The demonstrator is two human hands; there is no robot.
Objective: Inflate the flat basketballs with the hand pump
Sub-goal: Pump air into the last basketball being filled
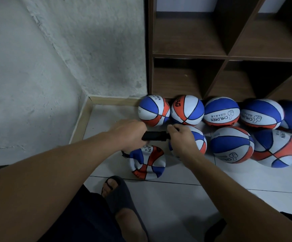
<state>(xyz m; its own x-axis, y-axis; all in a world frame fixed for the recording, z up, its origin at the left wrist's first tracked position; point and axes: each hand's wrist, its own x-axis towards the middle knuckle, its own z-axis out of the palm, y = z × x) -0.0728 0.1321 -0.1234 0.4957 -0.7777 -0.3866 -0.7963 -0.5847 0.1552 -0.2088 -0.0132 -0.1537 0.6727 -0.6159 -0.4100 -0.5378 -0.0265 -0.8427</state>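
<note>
Both hands hold the black hand pump (154, 136) level above the floor: the left hand (130, 133) is wrapped round one end, the right hand (181, 137) grasps the other end with curled fingers, though which end is the handle and which the barrel is hard to tell at this angle. Just below them, on the white floor tiles (176, 203), lies the flat basketball (148, 163), collapsed into a wrinkled dish of red, white and blue, with a thin black hose (125, 154) running from the pump side to its left edge, so the needle seems to be seated in the valve. This ball shows no roundness yet, so pumping on it is at most barely begun. Behind and to the right, a cluster of round basketballs (231, 145) sits against the foot of the brown wooden shelf unit (225, 56); these look full, which suggests most of the batch is done. What is left, judging from here, is filling this last visible flat one and pulling the needle out
</note>
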